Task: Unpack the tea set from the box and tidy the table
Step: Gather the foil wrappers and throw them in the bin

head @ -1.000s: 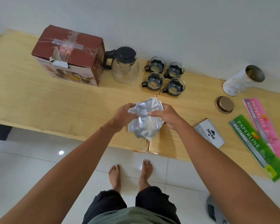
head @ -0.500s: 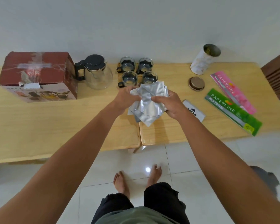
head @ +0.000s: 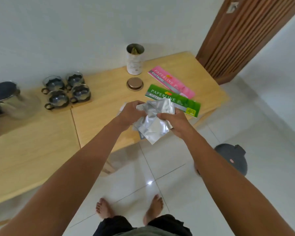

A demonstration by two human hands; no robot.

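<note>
Now left hand point(head: 130, 111) and right hand point(head: 174, 120) grip crumpled silver foil packets point(head: 153, 123)

Soft even daylight, blurred teapot point(head: 6, 97), glare on floor tiles point(head: 149, 182).

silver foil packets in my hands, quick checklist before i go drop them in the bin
1. Foil packets held by both left hand and right hand: ok.
2. Bundle crumpled tight, no loose pieces: cannot tell.
3. Dark lidded bin on the floor to the right, in view: ok.
4. Bin lid open: not ok, looks closed.
5. Floor path to bin free: ok.
6. Tin capped: not ok, lid lies beside it.
</note>
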